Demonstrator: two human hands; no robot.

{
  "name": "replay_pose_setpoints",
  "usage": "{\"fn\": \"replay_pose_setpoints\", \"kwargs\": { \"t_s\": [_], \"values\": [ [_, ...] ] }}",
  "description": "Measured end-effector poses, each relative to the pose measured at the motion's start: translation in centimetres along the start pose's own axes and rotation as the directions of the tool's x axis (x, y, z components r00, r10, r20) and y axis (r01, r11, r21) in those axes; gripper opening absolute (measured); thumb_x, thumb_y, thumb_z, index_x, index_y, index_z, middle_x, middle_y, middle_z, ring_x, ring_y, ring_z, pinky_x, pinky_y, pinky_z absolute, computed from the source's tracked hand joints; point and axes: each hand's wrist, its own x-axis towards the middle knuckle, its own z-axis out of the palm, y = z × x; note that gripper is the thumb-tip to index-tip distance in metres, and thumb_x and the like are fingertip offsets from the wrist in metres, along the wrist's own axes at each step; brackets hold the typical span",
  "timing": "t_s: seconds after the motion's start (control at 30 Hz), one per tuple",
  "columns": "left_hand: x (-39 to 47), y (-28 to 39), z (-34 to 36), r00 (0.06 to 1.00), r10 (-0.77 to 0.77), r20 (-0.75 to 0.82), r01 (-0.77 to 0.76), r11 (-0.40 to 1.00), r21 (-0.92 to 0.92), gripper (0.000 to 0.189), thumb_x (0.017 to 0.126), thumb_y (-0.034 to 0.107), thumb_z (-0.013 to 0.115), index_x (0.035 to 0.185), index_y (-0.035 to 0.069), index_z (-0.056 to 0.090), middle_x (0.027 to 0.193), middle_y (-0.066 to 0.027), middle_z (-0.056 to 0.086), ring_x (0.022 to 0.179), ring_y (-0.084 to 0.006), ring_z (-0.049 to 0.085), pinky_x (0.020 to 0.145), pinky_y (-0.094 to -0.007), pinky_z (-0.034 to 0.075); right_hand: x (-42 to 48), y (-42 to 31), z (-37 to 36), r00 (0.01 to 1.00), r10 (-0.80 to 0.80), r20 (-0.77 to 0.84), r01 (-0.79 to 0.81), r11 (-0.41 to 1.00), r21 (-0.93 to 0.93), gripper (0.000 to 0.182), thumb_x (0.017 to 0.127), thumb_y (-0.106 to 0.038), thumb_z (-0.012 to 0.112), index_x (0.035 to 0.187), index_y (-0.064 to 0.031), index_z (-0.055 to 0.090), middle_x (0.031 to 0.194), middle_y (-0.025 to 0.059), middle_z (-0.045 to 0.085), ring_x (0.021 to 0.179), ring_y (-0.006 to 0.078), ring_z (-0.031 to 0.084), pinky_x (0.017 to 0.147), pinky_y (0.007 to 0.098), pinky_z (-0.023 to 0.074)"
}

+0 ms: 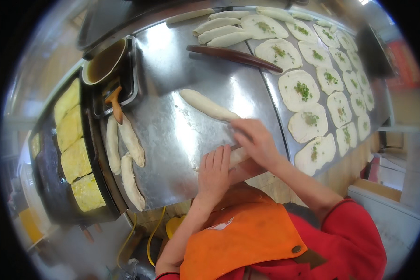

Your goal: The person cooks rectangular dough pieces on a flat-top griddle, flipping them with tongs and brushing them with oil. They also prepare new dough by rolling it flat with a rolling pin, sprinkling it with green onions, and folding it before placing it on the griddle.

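My left hand point(215, 171) lies flat, fingers extended and close together, over a piece of dough point(238, 156) at the front edge of the steel table. The dough is partly hidden under both hands. Slightly blurred, my right hand point(257, 140) is over the right part of that piece with bent fingers. Its fingertips come close to the end of a long dough roll point(208, 105); whether they touch it is unclear. Several shorter dough rolls point(131, 140) lie to the left. A dark wooden rolling pin point(234, 57) rests across the table beyond my hands.
At right, flattened dough rounds point(302, 91) topped with chopped greens cover the steel table point(161, 178). More dough rolls point(218, 33) lie at the back. On the left are a bowl of brown liquid point(106, 63), a wooden-handled brush point(115, 105) and a griddle point(50, 189) with yellowish dough pieces point(75, 159).
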Motion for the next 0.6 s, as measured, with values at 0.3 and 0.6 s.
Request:
{"fn": "replay_pose_setpoints", "kwargs": {
  "t_s": [0.3,0.6],
  "values": [
    [1.9,-1.4,-0.5,0.937,-0.308,0.165,0.326,0.940,-0.096,0.037,0.070,0.021,0.073,0.101,0.009,0.057,0.098,-0.0050,0.056,0.091,-0.0248,0.054,0.077,-0.0360,0.044,11.5,-0.1,3.4,0.960,0.161,0.231,-0.185,0.979,0.087,0.050,0.081,-0.017,0.063,0.128,-0.0063,0.049,0.106,0.0156,0.054,0.093,0.0297,0.055,0.081,0.0379,0.0463],
    [-2.0,-4.0,-3.6,0.977,-0.209,-0.048,0.209,0.978,0.011,0.050,0.070,0.010,0.065,0.119,0.009,0.055,0.104,-0.0070,0.056,0.093,-0.0252,0.055,0.078,-0.0387,0.044,9.7,-3.2,6.6,0.995,0.001,0.103,0.013,0.991,-0.132,0.067,0.075,-0.015,0.066,0.136,-0.0102,0.040,0.125,0.0195,0.041,0.106,0.0338,0.048,0.092,0.0382,0.0431]
  ]
}}
